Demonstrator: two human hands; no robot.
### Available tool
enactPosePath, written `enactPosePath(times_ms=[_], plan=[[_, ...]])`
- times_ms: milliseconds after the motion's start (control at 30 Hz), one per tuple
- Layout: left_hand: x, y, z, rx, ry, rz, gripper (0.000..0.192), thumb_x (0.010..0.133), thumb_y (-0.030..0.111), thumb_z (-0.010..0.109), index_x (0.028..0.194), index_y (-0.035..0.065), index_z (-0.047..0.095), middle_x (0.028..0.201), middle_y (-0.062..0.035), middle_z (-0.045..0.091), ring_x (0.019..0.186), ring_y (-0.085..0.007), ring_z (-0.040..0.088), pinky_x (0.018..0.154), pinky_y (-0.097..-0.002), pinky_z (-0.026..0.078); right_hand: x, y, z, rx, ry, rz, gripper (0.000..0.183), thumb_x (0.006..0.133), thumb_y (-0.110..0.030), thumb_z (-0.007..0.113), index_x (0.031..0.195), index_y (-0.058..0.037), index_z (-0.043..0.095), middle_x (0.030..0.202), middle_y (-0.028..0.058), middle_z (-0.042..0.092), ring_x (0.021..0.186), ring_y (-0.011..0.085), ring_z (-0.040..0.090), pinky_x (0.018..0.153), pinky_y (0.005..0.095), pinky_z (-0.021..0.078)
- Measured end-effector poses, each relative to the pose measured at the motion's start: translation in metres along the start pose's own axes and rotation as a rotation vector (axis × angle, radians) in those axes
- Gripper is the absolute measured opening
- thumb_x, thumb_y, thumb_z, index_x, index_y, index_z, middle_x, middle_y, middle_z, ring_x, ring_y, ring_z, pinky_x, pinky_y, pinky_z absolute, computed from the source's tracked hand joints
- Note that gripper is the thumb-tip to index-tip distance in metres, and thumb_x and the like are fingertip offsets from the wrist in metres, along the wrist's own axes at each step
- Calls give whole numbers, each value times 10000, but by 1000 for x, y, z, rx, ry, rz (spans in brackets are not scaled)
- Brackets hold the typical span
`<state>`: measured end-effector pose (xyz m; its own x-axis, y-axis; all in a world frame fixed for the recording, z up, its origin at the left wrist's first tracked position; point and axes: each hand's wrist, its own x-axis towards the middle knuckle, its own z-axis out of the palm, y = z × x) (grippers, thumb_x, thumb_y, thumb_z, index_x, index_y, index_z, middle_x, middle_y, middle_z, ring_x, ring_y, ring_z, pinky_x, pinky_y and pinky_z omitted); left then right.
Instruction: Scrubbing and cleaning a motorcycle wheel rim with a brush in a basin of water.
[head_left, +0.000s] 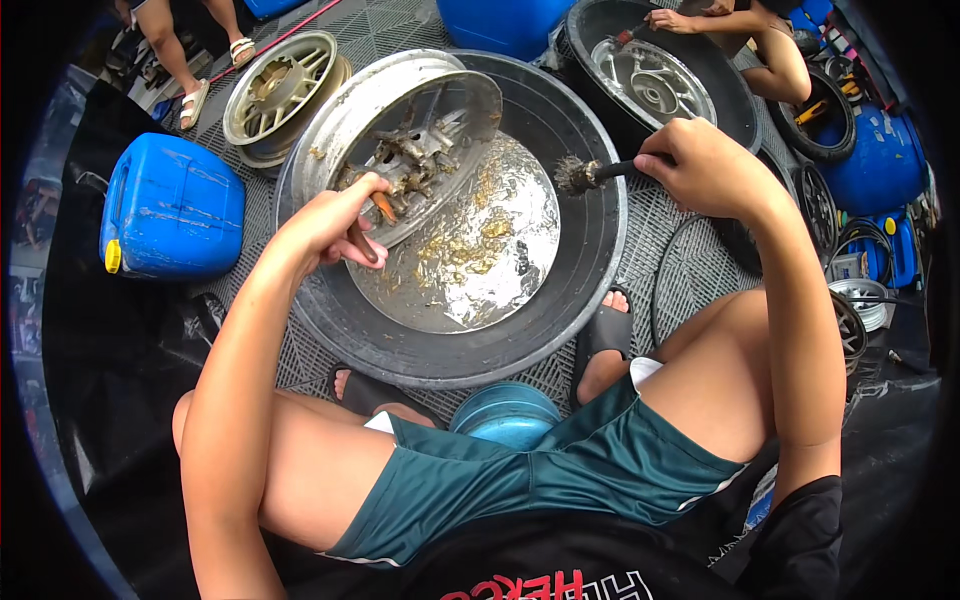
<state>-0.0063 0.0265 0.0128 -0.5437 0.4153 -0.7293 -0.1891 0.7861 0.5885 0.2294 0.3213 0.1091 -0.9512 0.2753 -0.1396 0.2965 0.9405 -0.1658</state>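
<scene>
In my right hand (679, 161) is a brush (579, 176) with a dark handle and frayed, dirty bristles, held over the right rim of a large black tub (592, 247). My left hand (341, 225) grips a slim tool (362, 244) with an orange-brown part; its kind is hard to tell. That hand is at the near edge of a motorcycle wheel rim (319, 142), which leans tilted inside the tub. Grime coats the rim's hub and spokes (412, 161). Wet, shiny residue (487, 240) with yellowish clumps covers the tub's floor.
Left of the tub stands a blue jerrycan (176, 206). Another wheel rim (277, 94) lies behind it. At the back right, another person's hand (671, 21) holds a brush over a wheel (652, 82) in a second black tub. Tyres (814, 112) and blue drums (874, 161) crowd the right side.
</scene>
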Motion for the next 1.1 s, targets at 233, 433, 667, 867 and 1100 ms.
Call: enactPosePath(times_ms=[233,433,667,867,1100], plan=[[-4,-1,0,15,8,-19,795,876,649,528,1055,-126,508,755,-236,722,527,-155,696,341,-192,281,-7,-13,-13,130,-139,118,250,961,-160,563,928,16,738,576,110,657,592,221,687,663,370,538],[-5,3,5,-3,21,-35,794,886,634,532,1078,-136,502,767,-238,724,504,-140,680,350,-192,282,-11,-12,-16,156,-130,104,217,954,-136,603,1020,36,717,646,115,692,641,205,704,649,334,535],[-3,0,0,21,9,-22,797,887,635,524,1077,-138,508,766,-220,729,498,-129,673,354,-190,281,-8,-8,-13,161,-125,67,231,955,-142,611,1075,32,706,694,129,709,675,206,718,667,333,540],[-3,1,0,25,-6,-25,790,896,627,516,1086,-140,498,781,-225,730,527,-139,692,356,-186,283,-10,-4,-14,162,-135,89,228,943,-142,599,1069,3,724,693,127,711,718,241,724,761,358,552],[-2,1,0,18,-4,-26,771,905,616,514,1088,-132,488,789,-235,729,541,-149,701,357,-182,287,-9,-3,-12,141,-170,70,228,948,-149,592,1056,0,727,693,126,713,727,240,727,767,356,555]])
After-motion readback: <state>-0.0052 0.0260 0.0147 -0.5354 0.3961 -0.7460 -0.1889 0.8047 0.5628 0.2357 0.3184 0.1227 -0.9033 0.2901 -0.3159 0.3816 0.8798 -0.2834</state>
